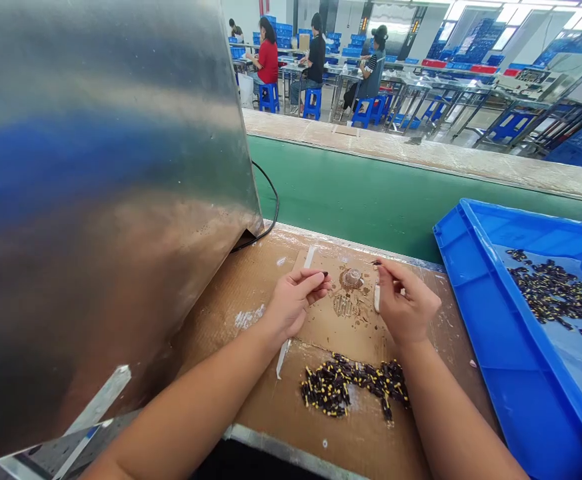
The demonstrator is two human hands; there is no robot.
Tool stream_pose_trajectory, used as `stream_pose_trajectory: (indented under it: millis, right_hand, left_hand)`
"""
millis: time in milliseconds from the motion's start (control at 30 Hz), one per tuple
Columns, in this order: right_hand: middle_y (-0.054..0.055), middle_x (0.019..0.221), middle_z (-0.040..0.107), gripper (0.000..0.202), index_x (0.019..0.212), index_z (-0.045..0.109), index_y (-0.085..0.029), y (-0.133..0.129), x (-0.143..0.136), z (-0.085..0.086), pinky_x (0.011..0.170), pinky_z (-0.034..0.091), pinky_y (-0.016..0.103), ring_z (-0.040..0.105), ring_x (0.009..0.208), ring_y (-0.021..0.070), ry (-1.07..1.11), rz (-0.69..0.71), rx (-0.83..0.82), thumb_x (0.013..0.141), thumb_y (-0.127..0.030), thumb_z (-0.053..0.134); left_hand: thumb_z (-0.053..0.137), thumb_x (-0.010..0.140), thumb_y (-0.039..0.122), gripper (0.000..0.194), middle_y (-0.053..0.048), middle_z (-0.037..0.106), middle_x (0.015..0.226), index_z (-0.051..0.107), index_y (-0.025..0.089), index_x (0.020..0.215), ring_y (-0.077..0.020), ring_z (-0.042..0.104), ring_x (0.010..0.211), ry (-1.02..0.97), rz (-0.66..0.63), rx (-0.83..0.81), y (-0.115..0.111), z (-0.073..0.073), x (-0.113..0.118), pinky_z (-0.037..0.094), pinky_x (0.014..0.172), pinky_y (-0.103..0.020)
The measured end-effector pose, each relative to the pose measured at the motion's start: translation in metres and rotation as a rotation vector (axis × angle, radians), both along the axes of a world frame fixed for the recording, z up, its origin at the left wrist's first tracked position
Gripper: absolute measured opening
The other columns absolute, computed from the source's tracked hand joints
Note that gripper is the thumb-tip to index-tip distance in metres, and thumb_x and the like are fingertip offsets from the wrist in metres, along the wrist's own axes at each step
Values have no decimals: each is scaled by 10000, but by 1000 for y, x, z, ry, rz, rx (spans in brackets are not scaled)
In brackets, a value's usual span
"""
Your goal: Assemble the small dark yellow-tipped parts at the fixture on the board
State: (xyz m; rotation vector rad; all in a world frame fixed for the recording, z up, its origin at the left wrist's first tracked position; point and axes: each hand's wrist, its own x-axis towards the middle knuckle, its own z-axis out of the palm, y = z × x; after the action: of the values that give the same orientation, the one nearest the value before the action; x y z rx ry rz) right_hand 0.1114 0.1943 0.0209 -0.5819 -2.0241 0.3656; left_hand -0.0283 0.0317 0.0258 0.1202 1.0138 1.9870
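Note:
Between thumb and forefinger, my left hand [298, 299] pinches a small dark part [325, 274]. My right hand [407, 299] is closed at the fingertips on a thin dark piece [375, 263], too small to name. Between the hands, on the cardboard, sits a small clear cup [352, 279] with wet brown stains around it. A white strip-like object [377, 299] lies beside my right fingers. Nearer to me, a heap of small black and yellow parts [328, 387] spreads below both hands, partly covered by my right forearm.
A blue bin [491, 320] on the right holds many similar black and yellow parts [561, 293]. A large metal housing [111, 200] fills the left, with a black cable [277, 200] behind it. A green belt [341, 187] runs beyond the cardboard. Several people sit at far tables.

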Motion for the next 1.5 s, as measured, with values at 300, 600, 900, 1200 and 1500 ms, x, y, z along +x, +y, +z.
stream_pose_trajectory:
  millis: [300,600,900,1200,1500]
  right_hand:
    - [16,866,795,171,989,796,-256,-9,-1,7,649,516,313,682,637,162,-87,-9,-163,941,-362,671]
    - [35,892,716,221,1003,679,-226,-59,20,49,569,463,221,626,740,134,201,408,-973,926,-431,710]
    - [-46,617,503,225,780,675,-201,-102,12,29,451,318,168,408,559,77,569,397,-1364,747,-348,843]
    - [0,824,697,185,1093,764,-290,-111,20,23,659,551,258,611,696,115,418,474,-1063,911,-314,744]
    - [7,1086,782,256,1132,764,-319,-117,23,20,885,635,370,743,973,182,315,270,-592,928,-172,715]
  left_hand:
    - [893,718,202,217,-126,779,864,754,90,842,-124,727,740,-121,-43,53,-2,2,0,571,676,-170]
    - [928,680,242,283,-108,787,897,765,108,867,-126,735,778,-51,-64,67,-6,8,9,574,709,-180]
    - [957,630,246,280,-70,786,842,784,111,804,-72,688,704,-51,-112,96,-14,20,24,558,685,-141]
    - [934,668,227,212,-39,796,882,790,152,805,-65,680,715,-78,-140,145,-16,23,34,570,729,-150]
    - [920,690,283,219,-53,783,909,794,172,831,-105,680,795,-46,-160,111,-18,22,38,550,801,-211]
